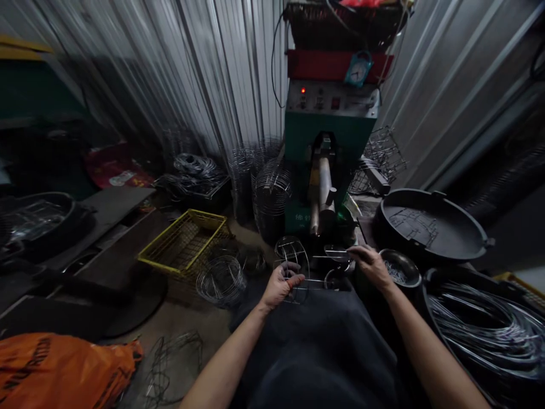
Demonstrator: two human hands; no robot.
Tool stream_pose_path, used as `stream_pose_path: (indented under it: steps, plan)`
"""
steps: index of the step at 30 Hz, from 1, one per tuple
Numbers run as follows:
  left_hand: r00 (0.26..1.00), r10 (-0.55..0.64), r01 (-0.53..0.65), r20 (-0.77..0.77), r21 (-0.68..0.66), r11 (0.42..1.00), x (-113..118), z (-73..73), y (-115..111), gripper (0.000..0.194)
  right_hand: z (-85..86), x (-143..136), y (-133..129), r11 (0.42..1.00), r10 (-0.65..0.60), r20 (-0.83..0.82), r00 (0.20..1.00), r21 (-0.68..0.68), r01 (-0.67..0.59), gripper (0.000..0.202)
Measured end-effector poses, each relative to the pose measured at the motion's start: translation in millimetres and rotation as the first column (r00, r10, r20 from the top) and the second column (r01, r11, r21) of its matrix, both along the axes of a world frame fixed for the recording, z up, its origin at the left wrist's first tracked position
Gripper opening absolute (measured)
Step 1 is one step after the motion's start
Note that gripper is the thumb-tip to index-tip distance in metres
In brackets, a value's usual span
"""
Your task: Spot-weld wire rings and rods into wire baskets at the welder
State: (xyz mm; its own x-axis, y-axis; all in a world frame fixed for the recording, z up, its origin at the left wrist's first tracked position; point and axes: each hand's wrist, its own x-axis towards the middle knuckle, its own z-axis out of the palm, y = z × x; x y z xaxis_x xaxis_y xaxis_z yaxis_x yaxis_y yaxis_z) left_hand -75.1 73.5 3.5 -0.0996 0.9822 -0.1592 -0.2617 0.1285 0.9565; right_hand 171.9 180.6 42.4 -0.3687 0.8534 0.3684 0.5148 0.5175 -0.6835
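Note:
In front of the green machine (pixel 298 136), my left hand (pixel 281 284) is closed on a curved wire frame (pixel 307 264) made of thin metal rods. My right hand (pixel 369 264), to its right, pinches a thin metal wire piece (pixel 336 251) just below the machine's metal arms (pixel 326 187). Wires cross the gap between my hands, above the dark cloth on my lap (pixel 315 335). Whether the two wire pieces touch is too dim to tell.
A yellow crate (pixel 185 244) and coiled wire rings (pixel 221 281) are at the left. At the right are a round black tray (pixel 447 233), a bowl of small metal parts (pixel 398 270) and a tub of wire hoops (pixel 485 324). An orange bag (pixel 63 369) lies lower left.

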Motion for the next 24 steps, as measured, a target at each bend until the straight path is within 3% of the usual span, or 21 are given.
stream_pose_path:
  steps: [4,7,12,24]
  plan:
    - [0.999,-0.012,0.012,0.041,0.01,1.0,10,-7.7,19,0.039,-23.1,-26,0,0.997,0.075,-0.063,0.995,-0.023,-0.077,0.02]
    - [0.997,-0.022,0.02,0.071,0.027,0.999,11,-13.0,31,0.038,-31.4,-33,9,0.995,0.091,-0.04,0.995,-0.025,-0.092,0.02]
    - [0.995,-0.056,0.052,0.087,0.044,0.998,13,-13.7,46,0.035,-33.4,-30,27,0.994,0.105,-0.002,0.995,-0.012,-0.105,0.02]
    - [0.997,-0.005,0.001,0.078,0.052,0.999,21,-16.3,69,0.036,-38.5,-24,51,0.993,0.11,-0.016,0.994,0.045,-0.109,0.017]
